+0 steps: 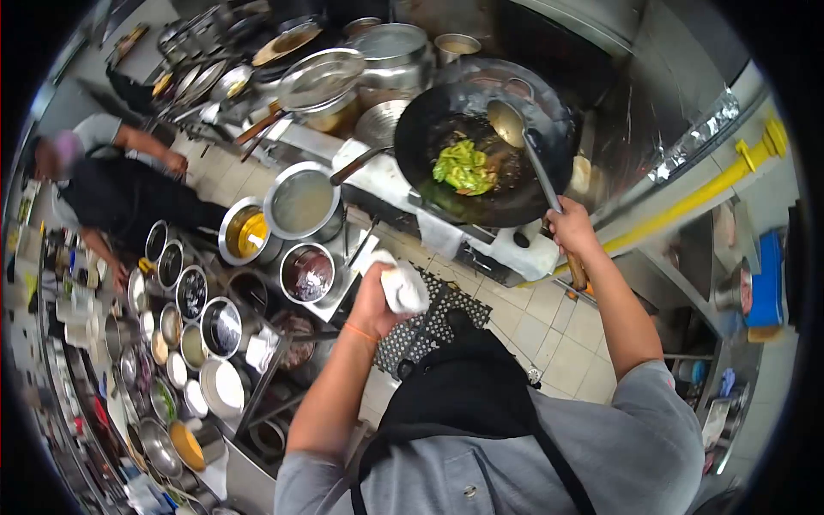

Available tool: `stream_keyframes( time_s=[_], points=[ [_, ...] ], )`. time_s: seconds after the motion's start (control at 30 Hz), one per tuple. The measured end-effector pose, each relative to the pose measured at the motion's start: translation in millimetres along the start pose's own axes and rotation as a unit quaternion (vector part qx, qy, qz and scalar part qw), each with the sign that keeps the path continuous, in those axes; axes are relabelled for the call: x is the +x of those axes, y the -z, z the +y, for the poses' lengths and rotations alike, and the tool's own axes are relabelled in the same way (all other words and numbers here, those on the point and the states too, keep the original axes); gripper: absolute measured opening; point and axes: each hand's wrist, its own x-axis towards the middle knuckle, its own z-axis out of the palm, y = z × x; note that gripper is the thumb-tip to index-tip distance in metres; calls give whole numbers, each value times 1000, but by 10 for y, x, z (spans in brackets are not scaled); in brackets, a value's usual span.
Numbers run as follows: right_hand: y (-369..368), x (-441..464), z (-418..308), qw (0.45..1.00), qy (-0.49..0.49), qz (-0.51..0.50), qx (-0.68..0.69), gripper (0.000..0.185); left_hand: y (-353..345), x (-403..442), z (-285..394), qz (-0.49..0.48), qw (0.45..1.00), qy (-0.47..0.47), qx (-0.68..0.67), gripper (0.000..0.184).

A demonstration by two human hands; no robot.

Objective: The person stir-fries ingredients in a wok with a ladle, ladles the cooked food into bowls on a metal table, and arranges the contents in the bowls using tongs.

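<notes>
My right hand point(572, 225) is closed around the handle of a long metal ladle point(541, 167). The ladle's bowl rests inside a large dark wok point(415, 184), toward its far right side. Sliced green vegetables point(464, 168) lie in the wok, with dark sauce or oil around them. My left hand point(372, 302) grips a folded white cloth point(404, 288), held in front of my body and apart from the wok. To the left of the wok, its long handle point(360, 165) sticks out over the stove edge.
Left of me stand a pot of cloudy liquid point(302, 202), a pot of yellow oil point(250, 233) and a bowl of dark red sauce point(307, 273). Several ingredient containers point(222, 387) fill the counter beyond. A co-worker point(129, 184) stands there. A yellow pipe point(704, 202) runs at right.
</notes>
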Motion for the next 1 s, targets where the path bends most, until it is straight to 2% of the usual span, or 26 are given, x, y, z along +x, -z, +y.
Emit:
stream_keyframes(
  time_s=[0.03, 0.13, 0.17, 0.2, 0.27, 0.3, 0.4, 0.47, 0.53, 0.57, 0.6, 0.67, 0.7, 0.77, 0.8, 0.83, 1.0],
  points=[
    [62, 98, 26, 999, 2, -15, 35, 23, -86, 268, 120, -21, 999, 9, 33, 31],
    [200, 334, 24, 997, -8, -19, 74, 17, -549, 676, 482, 50, 987, 80, 133, 27],
    [237, 433, 37, 997, -7, -43, 57, 16, -620, 840, 554, 37, 984, 106, 136, 27],
    [260, 465, 30, 997, -10, -51, 52, 18, -640, 983, 613, 41, 985, 101, 136, 27],
    [373, 529, 3, 992, -18, -116, 50, 19, -666, 1237, 717, 18, 975, 164, 148, 30],
    [396, 501, -45, 990, -37, -130, 44, 21, -666, 1284, 765, 70, 963, 173, 192, 30],
    [375, 482, 72, 972, -92, -196, 88, 21, -510, 1459, 792, 101, 952, 194, 214, 24],
    [381, 411, 48, 947, -142, -242, 154, 17, -401, 1554, 737, 41, 952, 248, 174, 16],
    [425, 346, -20, 925, -179, -279, 184, 16, -350, 1583, 470, -16, 969, 226, 100, 12],
    [461, 315, -60, 902, -217, -308, 209, 15, -411, 1556, 303, -20, 978, 201, 60, 12],
    [515, 287, -100, 900, -216, -320, 202, 15, -500, 1530, 126, -27, 984, 174, 18, 12],
    [654, 228, -179, 851, -266, -373, 255, 16, -763, 1320, -127, 7, 995, 103, 7, 10],
    [727, 213, -187, 836, -281, -393, 262, 23, -780, 1195, -246, -3, 996, 90, -21, 10],
    [850, 148, -231, 829, -272, -423, 245, 26, -809, 853, -482, 5, 998, 50, -47, 11],
    [906, 99, -266, 822, -266, -441, 243, 29, -861, 593, -600, 72, 995, 29, -59, 12],
    [946, 47, -313, 831, -235, -457, 214, 35, -746, 402, -782, 88, 994, 20, -66, 13],
    [925, -171, -640, 813, -166, -548, 106, 37, -747, -695, -1686, 136, 971, -106, -168, 16]
  ],
)
